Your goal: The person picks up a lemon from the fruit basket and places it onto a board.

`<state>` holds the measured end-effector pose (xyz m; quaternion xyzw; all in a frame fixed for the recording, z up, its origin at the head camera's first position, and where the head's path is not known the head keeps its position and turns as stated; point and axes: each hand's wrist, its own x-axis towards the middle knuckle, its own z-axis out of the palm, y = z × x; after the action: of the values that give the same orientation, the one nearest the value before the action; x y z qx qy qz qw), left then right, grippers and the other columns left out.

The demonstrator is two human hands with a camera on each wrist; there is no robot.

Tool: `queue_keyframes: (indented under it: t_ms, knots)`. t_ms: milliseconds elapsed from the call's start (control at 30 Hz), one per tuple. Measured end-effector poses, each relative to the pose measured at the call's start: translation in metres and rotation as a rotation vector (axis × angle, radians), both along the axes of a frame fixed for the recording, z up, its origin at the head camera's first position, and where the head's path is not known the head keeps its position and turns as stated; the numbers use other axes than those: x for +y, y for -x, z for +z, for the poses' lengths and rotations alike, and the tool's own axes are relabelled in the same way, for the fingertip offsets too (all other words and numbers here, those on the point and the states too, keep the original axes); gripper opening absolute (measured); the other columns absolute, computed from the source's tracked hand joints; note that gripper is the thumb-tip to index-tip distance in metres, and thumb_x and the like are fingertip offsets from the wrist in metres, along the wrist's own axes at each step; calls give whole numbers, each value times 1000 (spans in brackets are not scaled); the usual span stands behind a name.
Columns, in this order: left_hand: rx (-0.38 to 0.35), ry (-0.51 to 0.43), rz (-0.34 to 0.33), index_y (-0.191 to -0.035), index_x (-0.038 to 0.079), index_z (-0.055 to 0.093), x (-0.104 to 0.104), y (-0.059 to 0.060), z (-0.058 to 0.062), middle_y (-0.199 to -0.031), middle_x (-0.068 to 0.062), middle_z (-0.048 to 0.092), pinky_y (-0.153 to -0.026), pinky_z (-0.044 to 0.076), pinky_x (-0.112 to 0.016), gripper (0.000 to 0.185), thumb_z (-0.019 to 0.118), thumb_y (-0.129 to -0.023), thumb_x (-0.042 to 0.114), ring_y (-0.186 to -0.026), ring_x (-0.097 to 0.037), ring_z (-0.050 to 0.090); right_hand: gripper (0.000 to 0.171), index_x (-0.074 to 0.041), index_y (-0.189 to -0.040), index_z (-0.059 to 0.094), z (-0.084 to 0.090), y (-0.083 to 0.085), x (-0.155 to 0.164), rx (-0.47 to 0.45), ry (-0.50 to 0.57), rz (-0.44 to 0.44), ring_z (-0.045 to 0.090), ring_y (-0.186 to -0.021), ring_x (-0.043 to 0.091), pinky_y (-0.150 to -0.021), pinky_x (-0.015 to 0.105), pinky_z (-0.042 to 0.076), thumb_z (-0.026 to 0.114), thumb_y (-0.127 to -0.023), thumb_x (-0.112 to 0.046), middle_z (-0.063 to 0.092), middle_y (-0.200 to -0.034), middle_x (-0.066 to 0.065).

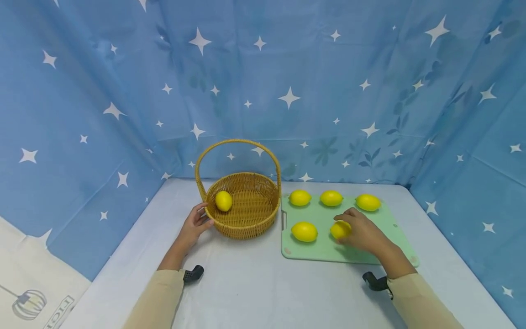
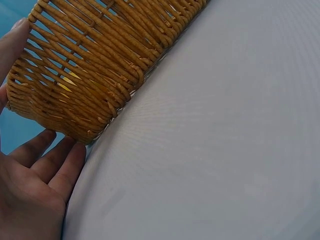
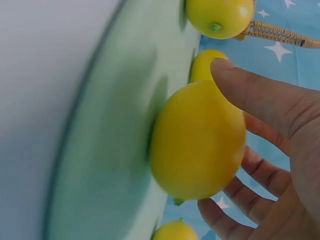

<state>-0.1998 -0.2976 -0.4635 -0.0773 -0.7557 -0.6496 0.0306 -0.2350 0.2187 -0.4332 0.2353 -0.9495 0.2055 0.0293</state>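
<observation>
My left hand (image 1: 195,225) is at the left side of a round wicker basket (image 1: 244,231) with a tall arched handle. Its thumb and spread fingers touch the outer wall, also visible in the left wrist view. One lemon (image 1: 223,201) lies inside the basket. On a light green cutting board (image 1: 316,253), my right hand (image 1: 363,232) reaches around a front-row lemon (image 3: 197,142). The right wrist view shows the thumb overlapping this lemon's upper side, with loosely bent fingers behind and below it. The lemon sits on the board.
Beside it on the board is another lemon (image 1: 304,232). A back row holds a left lemon (image 1: 300,198), a middle lemon (image 1: 331,198) and a right lemon (image 1: 368,202). A blue star-patterned curtain (image 1: 263,91) hangs behind the white table (image 1: 246,283).
</observation>
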Motion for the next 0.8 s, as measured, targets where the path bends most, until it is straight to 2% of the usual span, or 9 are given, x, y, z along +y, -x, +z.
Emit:
queue_keyframes:
  t_ms: [200,333,500,600,800]
  knots:
    - [11,-7,-5,-152,7,24,-1,0,1,-155,-27,19,-102,40,-35,71,66,-94,12,-139,-41,29,62,-9,-130,62,7,11,-14,-22,35,21,53,-106,34,-85,51,48,85,-76,-30,50,-124,12]
    - [2,-10,-2,-152,8,25,-1,0,-1,-156,-26,19,-105,37,-41,72,67,-94,14,-139,-40,29,63,-10,-130,62,8,16,-36,-22,61,41,51,-111,36,-88,53,47,84,-76,-35,49,-128,13]
    - [-21,-8,16,-152,10,26,-2,-1,-2,-156,-24,20,-108,32,-50,72,68,-93,15,-139,-39,29,58,-12,-129,62,12,21,-71,2,98,94,53,-110,34,-87,49,48,81,-80,-35,51,-125,9]
    - [-23,-10,14,-152,11,26,-1,0,-3,-156,-24,20,-108,31,-51,72,68,-93,16,-140,-39,28,54,-15,-129,63,17,24,-90,28,112,122,54,-105,29,-84,45,49,81,-81,-32,52,-120,4]
    - [-9,-14,15,-151,11,27,0,1,-4,-156,-23,21,-108,31,-50,72,69,-93,17,-140,-39,28,50,-15,-126,65,31,26,-124,52,127,186,53,-102,23,-84,41,49,82,-81,-27,54,-120,6]
